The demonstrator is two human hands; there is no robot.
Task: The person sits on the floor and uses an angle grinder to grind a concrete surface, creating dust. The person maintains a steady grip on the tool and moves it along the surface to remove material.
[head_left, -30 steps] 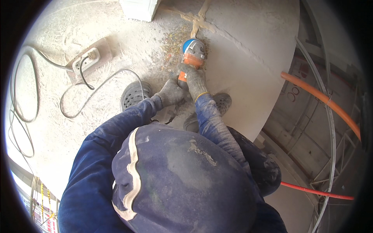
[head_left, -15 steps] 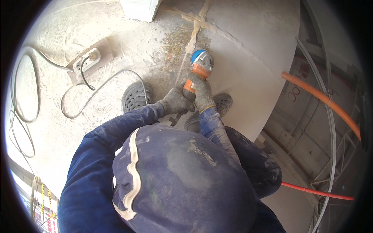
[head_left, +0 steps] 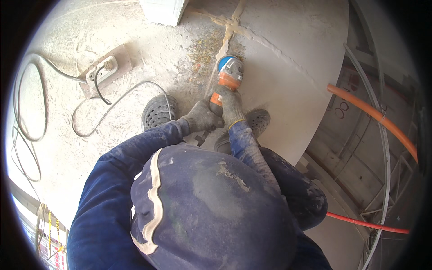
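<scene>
An orange and grey angle grinder (head_left: 230, 81) with a blue disc (head_left: 226, 62) is held low over the dusty floor, pointing away from me. My gloved right hand (head_left: 231, 103) wraps round its body near the head. Farther back, my gloved left hand (head_left: 202, 118) closes round the rear of the tool. The disc is at the near end of a raised tan seam (head_left: 226, 39) on the floor; whether they touch I cannot tell. Speckled, worn floor (head_left: 202, 54) lies just left of it.
A white power strip (head_left: 101, 72) on a board sits at left, with a grey cable (head_left: 74, 118) looping toward my left shoe (head_left: 157, 112). A white box-like object (head_left: 163, 11) stands at the far edge. Beyond the floor's right edge are an orange pipe (head_left: 373, 117) and metal framing (head_left: 382, 148).
The grinder's head and my right hand have shifted slightly to the left. My left hand stays nearly in place, still gripping the tool.
</scene>
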